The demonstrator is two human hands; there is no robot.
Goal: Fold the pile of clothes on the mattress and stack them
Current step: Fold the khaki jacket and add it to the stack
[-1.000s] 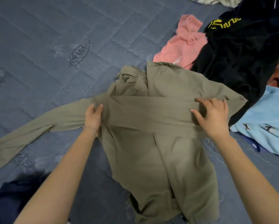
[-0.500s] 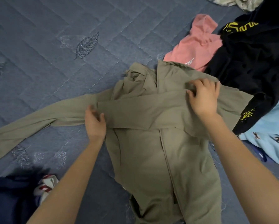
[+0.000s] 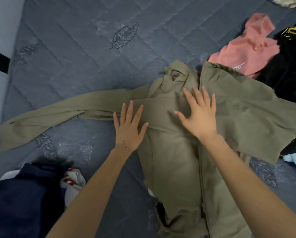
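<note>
From the head camera, an olive jacket point(image 3: 186, 160) lies spread on the grey quilted mattress point(image 3: 75, 57), one sleeve folded across its chest, the other stretched out to the left. The left hand point(image 3: 129, 127) lies flat, fingers spread, on the folded sleeve's edge; the right hand point(image 3: 199, 114) presses flat, fingers splayed, on the chest. A pink hoodie point(image 3: 246, 54) and black garment point(image 3: 289, 71) lie at the upper right, dark navy clothes point(image 3: 20, 203) at the lower left.
</note>
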